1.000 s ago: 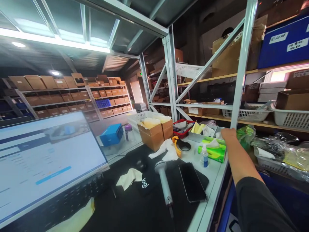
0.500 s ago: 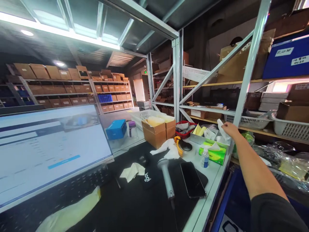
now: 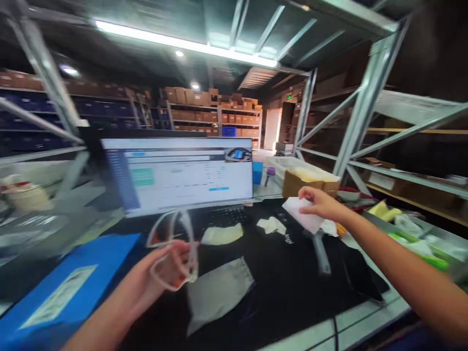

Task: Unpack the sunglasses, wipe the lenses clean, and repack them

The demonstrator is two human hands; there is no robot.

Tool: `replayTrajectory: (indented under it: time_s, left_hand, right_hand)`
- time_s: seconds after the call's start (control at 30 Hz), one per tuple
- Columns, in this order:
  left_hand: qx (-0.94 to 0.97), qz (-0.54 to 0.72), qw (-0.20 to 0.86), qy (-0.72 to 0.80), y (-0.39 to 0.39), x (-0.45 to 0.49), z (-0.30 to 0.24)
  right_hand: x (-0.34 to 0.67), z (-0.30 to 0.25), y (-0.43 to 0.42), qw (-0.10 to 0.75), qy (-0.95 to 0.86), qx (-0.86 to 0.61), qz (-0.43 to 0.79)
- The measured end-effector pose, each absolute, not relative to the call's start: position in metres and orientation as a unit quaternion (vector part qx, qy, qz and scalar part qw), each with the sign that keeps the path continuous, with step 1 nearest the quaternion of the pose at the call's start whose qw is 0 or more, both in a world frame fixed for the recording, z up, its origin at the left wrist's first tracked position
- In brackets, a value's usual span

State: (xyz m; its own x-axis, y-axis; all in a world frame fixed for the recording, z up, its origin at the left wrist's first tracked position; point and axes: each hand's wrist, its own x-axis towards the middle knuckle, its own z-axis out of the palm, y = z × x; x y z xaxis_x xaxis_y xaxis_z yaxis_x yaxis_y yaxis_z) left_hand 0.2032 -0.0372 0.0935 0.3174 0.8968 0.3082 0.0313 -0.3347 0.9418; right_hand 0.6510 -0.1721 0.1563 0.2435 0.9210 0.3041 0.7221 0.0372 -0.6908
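My left hand [image 3: 155, 265], at the lower left, is closed around a pair of clear-framed eyeglasses [image 3: 189, 231], held with the temples pointing up. Below them a grey cloth pouch [image 3: 221, 292] lies flat on the black desk mat. On the right, my right hand [image 3: 321, 202] pinches a white sheet [image 3: 297, 210] between thumb and fingers, above the mat. Motion blur hides whether it is tissue or a thin bag. A grey handheld scanner [image 3: 321, 256] lies under that hand. Between the hands are a pale yellowish strip [image 3: 222, 234] and a crumpled cream cloth [image 3: 271, 225].
A monitor [image 3: 175, 170] stands at the back, with a keyboard [image 3: 234, 213] before it. A blue package [image 3: 106, 258] with a label lies at left. At right are a phone [image 3: 360, 275], a cardboard box [image 3: 296, 183] and a metal rack post [image 3: 360, 107].
The view has turned left. My right hand has come from the box at the right edge to above the mat, carrying the white sheet. My left hand with the eyeglasses is now visible.
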Motion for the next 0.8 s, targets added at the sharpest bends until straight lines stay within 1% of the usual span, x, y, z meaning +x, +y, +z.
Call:
replayTrajectory:
  time_s: [0.03, 0.07, 0.1, 0.13, 0.27, 0.4, 0.6, 0.73, 0.8]
  left_hand:
    - [0.596, 0.4, 0.616, 0.326, -0.036, 0.198, 0.091]
    - [0.519, 0.363, 0.711, 0.305, -0.035, 0.194, 0.089]
    - [0.469, 0.347, 0.759, 0.287, -0.035, 0.191, 0.088]
    - [0.444, 0.344, 0.783, 0.269, -0.036, 0.189, 0.087]
    - [0.427, 0.318, 0.822, 0.203, -0.031, 0.182, 0.086]
    - [0.435, 0.264, 0.841, 0.182, -0.022, 0.182, 0.081]
    - [0.448, 0.221, 0.847, 0.183, -0.015, 0.199, 0.079]
    - [0.426, 0.257, 0.845, 0.198, -0.016, 0.212, 0.08]
    - [0.413, 0.275, 0.841, 0.213, -0.019, 0.217, 0.081]
  right_hand:
    - [0.619, 0.15, -0.153, 0.378, -0.636, -0.654, 0.154]
    - [0.588, 0.144, -0.136, 0.361, -0.668, -0.625, 0.181]
    - [0.559, 0.138, -0.121, 0.346, -0.694, -0.597, 0.206]
    - [0.532, 0.133, -0.107, 0.335, -0.714, -0.571, 0.227]
    - [0.454, 0.12, -0.072, 0.334, -0.733, -0.521, 0.283]
    - [0.423, 0.115, -0.06, 0.349, -0.728, -0.5, 0.313]
    - [0.426, 0.11, -0.065, 0.383, -0.702, -0.505, 0.325]
    - [0.441, 0.098, -0.078, 0.402, -0.674, -0.526, 0.327]
    - [0.45, 0.088, -0.087, 0.398, -0.653, -0.538, 0.354]
